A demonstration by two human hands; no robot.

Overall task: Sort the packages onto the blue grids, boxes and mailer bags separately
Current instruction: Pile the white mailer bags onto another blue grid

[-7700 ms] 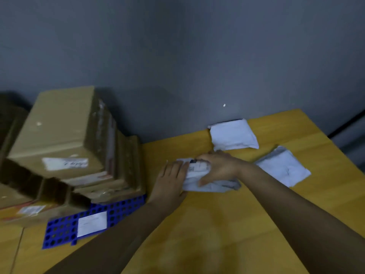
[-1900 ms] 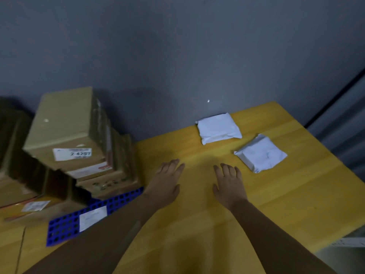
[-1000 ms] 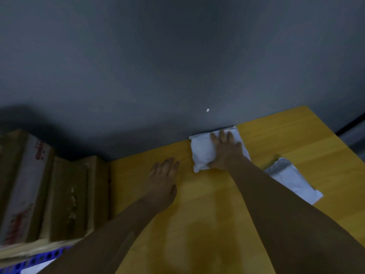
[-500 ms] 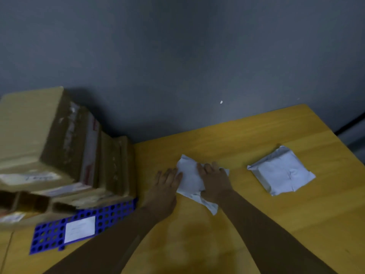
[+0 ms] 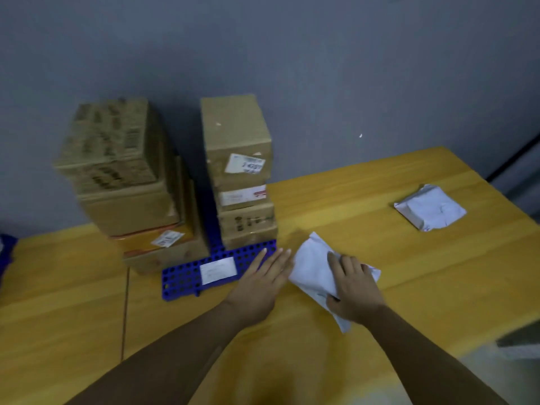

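Note:
A white mailer bag (image 5: 311, 267) lies on the yellow table, just right of the blue grid (image 5: 181, 277). My right hand (image 5: 352, 287) rests on top of it, fingers over its upper face and thumb at its near edge. My left hand (image 5: 263, 283) lies flat on the table beside the bag's left edge, fingers spread, holding nothing. A second white mailer bag (image 5: 429, 207) sits apart at the far right. Two stacks of cardboard boxes, a left stack (image 5: 125, 185) and a right stack (image 5: 241, 171), stand on the blue grid against the wall.
The yellow table (image 5: 380, 252) ends at a right edge close to the far mailer bag. A white label (image 5: 217, 270) lies on the blue grid's front strip. Something blue (image 5: 5, 252) shows at the left frame edge. A grey wall stands behind the boxes.
My right hand has drawn the white mailer bag from the wall toward me and leftward, close to the blue grid. The view has swung left, showing both box stacks.

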